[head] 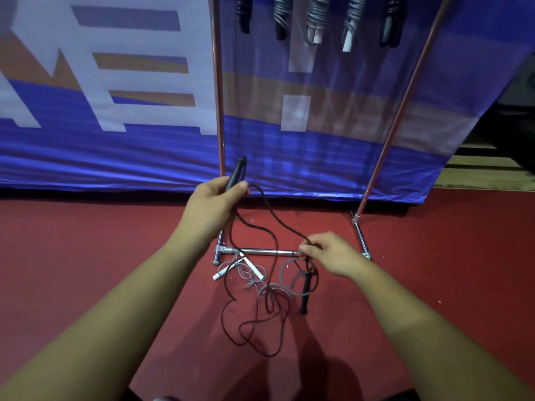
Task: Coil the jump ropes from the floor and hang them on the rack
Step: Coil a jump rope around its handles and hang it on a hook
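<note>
One black handle (236,175) in left grip (214,204), its cord (272,212) in right grip (327,253).

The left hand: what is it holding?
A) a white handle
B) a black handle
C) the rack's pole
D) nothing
B: the left hand grips a black handle of the dark rope, while the right hand pinches that rope lower down.
</note>
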`<state>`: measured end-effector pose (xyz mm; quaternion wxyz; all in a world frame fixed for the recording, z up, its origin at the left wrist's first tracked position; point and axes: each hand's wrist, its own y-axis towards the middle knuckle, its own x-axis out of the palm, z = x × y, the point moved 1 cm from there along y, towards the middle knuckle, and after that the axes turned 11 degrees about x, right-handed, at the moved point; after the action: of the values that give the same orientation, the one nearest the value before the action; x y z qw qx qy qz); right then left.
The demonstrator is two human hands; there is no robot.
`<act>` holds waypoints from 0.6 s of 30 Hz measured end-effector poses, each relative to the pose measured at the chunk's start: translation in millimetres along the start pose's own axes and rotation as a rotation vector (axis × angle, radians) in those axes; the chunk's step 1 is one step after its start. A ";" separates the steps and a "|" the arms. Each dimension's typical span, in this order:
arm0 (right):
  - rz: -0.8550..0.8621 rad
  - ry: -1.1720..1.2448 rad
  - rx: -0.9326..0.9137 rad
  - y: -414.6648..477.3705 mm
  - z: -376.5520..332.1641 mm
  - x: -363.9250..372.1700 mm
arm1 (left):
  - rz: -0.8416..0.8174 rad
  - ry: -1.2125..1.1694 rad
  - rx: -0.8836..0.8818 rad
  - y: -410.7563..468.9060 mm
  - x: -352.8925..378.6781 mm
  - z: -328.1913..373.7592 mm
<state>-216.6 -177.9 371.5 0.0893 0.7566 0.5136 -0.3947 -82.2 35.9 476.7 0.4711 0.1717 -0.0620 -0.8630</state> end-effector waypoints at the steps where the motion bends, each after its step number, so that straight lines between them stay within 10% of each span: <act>1: 0.044 0.010 -0.008 0.2 -2.3 -1.2 | 0.061 0.229 0.031 1.6 -2.9 -4.6; 6: 0.219 0.013 -0.087 -10.6 -26.9 -11.2 | 0.157 0.551 0.123 4.1 -5.6 -7.1; 11: 0.183 0.171 -0.180 -30.0 -55.4 -14.4 | -0.199 0.041 -0.016 -10.8 24.6 7.6; 18: 0.181 0.244 -0.180 -39.9 -62.5 -20.3 | -0.456 -0.028 -0.070 -17.8 33.9 4.9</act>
<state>-222.1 -140.2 438.3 0.1290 0.8309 0.4837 -0.2428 -114.9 17.1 468.5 0.2688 0.1526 0.0020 -0.9510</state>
